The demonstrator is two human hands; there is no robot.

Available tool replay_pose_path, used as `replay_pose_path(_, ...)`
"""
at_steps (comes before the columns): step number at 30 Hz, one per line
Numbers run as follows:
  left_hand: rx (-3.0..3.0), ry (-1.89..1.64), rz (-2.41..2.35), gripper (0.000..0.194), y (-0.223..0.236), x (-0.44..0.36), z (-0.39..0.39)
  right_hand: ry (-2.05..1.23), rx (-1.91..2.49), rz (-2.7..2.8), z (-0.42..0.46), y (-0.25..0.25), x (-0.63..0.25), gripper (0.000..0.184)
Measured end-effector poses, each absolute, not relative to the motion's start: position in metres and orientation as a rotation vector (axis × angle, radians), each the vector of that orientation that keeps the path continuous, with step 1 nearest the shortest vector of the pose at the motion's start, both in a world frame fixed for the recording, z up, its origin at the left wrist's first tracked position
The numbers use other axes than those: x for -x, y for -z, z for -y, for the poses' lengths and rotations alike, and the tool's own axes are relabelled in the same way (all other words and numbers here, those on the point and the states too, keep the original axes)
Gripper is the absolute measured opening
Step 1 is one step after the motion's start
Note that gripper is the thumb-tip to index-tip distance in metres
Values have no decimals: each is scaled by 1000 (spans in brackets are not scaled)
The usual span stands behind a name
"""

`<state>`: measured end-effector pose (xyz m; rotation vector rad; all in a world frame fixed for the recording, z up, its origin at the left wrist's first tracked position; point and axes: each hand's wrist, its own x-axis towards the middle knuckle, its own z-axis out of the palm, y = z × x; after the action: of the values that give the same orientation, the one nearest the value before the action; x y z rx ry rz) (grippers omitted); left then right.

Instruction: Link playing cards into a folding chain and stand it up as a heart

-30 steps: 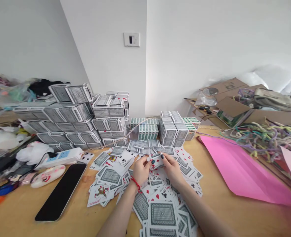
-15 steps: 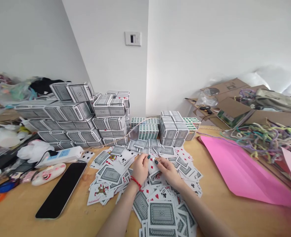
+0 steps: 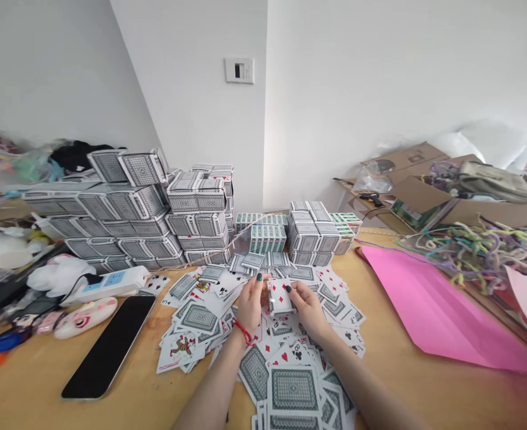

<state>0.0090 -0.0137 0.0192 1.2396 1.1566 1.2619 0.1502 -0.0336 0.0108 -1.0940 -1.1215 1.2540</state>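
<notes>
One diamond card [image 3: 282,303] is held over the pile [image 3: 294,388], short of the back edge of the counter [image 3: 400,352], its corner pinched by the right hand [image 3: 310,309], presumably to leave the face clear; left hand [image 3: 250,306] curled alongside, grip not discernible.

Smooth cards [image 3: 294,388], wooden table [image 3: 165,397], glossy phone [image 3: 108,347]

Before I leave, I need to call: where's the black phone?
The black phone lies lower left in the head view, left of the joker card and nearer than the power strip.
</notes>
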Motion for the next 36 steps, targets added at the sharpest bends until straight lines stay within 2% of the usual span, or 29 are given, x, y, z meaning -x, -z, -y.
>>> replay_pose_path(2, -1156, -1176, -1055, 33, -19, -7, 13, -1225, 1093, 1091, 32, -9, -152, 30)
replay_pose_path(6, -1196, -1128, -998, 17, -16, -5, 11, -1264, 1067, 1120, 32, -9, -154, 27)
replay_pose_path(12, -1407, -1136, -1044, 11, -13, -5, 12, -1390, 1016, 1087, 33, -13, -154, 23)
replay_pose_path(22, -1396, -1149, -992, 12, -12, -8, 12, -1448, 985, 893, 32, -10, -152, 8)
replay_pose_path(36, -1335, -1178, -1061, 10, -11, -9, 11, -1477, 993, 882, 35, -18, -150, 9)
